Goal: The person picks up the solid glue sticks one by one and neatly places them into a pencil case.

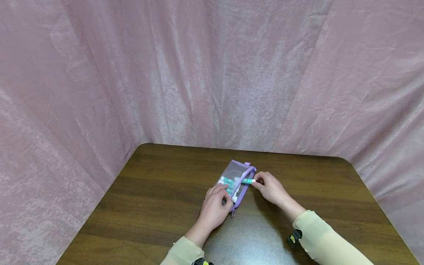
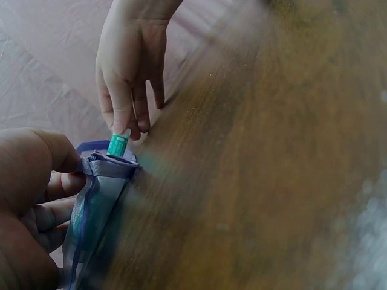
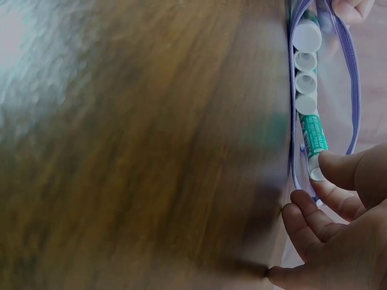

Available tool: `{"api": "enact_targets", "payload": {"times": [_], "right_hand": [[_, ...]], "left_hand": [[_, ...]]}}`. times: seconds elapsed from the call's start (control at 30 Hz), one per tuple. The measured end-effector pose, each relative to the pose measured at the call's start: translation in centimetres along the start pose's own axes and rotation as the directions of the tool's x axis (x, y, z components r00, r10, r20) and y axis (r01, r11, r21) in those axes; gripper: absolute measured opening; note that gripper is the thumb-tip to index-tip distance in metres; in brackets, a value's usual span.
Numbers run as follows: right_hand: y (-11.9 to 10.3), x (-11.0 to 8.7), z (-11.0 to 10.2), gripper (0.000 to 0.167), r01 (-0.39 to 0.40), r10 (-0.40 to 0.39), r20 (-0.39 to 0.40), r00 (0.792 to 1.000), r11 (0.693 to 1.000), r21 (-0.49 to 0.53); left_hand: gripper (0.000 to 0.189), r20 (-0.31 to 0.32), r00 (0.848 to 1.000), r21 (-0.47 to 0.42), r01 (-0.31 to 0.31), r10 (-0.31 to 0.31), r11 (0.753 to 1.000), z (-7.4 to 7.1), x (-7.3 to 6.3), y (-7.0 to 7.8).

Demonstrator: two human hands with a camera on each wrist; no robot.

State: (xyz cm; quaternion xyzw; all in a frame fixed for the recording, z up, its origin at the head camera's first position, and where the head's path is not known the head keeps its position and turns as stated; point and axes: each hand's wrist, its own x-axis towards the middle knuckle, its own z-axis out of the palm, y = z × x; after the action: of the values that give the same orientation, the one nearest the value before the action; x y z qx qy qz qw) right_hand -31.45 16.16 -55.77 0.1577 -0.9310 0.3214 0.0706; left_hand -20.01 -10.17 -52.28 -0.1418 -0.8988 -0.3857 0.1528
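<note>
A mesh zip pouch (image 1: 236, 169) with purple trim lies on the table, its zipped mouth spread apart on the right side. Several green-and-white tubes, which look like glue sticks (image 3: 306, 83), lie side by side inside it. My left hand (image 1: 216, 207) pinches the pouch's edge near the zip between thumb and finger. With thumb and fingertips my right hand (image 1: 271, 187) grips the white end of one glue stick (image 1: 247, 181), which sits partly inside the mouth. Its far end is behind the mesh.
The brown wooden table (image 1: 159, 176) has rounded far corners. A pink velvet curtain (image 1: 212, 73) hangs right behind its far edge. A zip pull (image 1: 233, 213) dangles at the pouch's near corner.
</note>
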Motion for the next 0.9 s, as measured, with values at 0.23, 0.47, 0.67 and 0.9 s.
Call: {"api": "enact_targets", "payload": {"times": [0.23,0.47,0.67,0.9], "right_hand": [[0.9,0.5,0.9,0.016,0.060,-0.060,-0.024,0.998,0.998,0.009],[1.0,1.0,1.2,0.015,0.064,-0.065,-0.038,0.997,0.998,-0.028],[-5.5,-0.6,-2.2,0.012,0.018,-0.018,0.019,1.000,1.000,-0.007],[-7.9,-0.8,-2.9,0.009,-0.061,0.064,0.058,0.996,0.996,-0.060]], "left_hand": [[0.017,-0.005,1.000,0.005,-0.007,0.007,1.000,0.0,0.0,0.0],[0.017,-0.002,1.000,0.007,-0.006,0.006,1.000,0.0,0.0,0.0],[0.018,0.003,1.000,0.004,-0.003,0.003,1.000,0.0,0.0,-0.1],[0.017,0.009,1.000,0.002,0.003,-0.003,1.000,0.0,-0.1,-0.1]]}}
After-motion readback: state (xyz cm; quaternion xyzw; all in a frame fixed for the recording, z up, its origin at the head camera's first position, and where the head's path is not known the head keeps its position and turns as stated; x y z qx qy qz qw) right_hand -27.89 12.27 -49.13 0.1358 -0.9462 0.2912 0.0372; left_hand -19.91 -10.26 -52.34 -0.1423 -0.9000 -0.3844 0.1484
